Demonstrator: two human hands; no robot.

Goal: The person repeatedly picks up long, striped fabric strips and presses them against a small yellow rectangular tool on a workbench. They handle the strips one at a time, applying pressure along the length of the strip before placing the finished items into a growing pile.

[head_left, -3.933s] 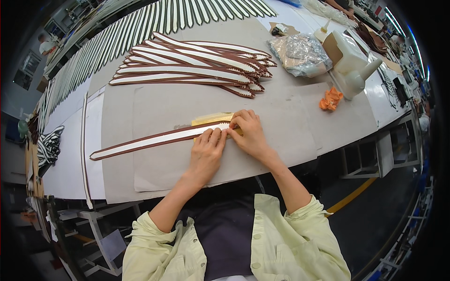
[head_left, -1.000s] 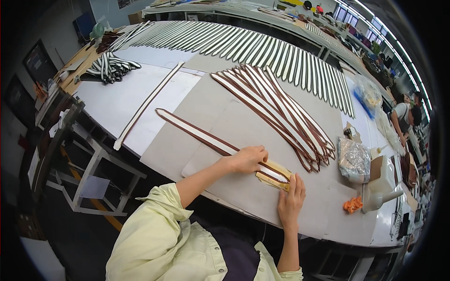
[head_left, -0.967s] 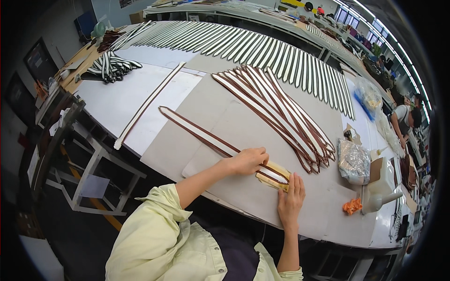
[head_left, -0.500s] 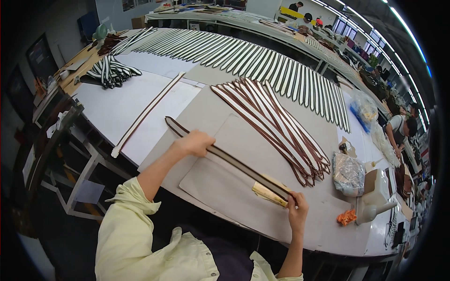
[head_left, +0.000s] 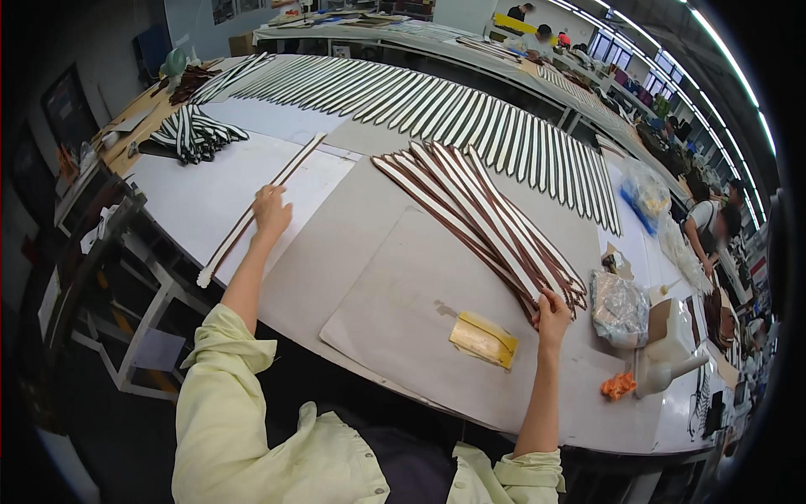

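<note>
Head view, right hand (head_left: 551,320) pinching brown-edged white strap (head_left: 524,280), left hand (head_left: 272,212) over lone strap (head_left: 229,246), can't tell its grip tbh

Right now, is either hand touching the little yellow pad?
No, the right hand is at the strip pile and the left hand is at the lone strip, both away from the yellow pad.

Factory-like workshop: dark-edged white strips (head_left: 470,113) are lying in long row on counter (head_left: 336,244) at twelve o'clock; fluorescent tubes (head_left: 727,57) are glowing at two; co-worker (head_left: 703,220) is leaning at three.
</note>
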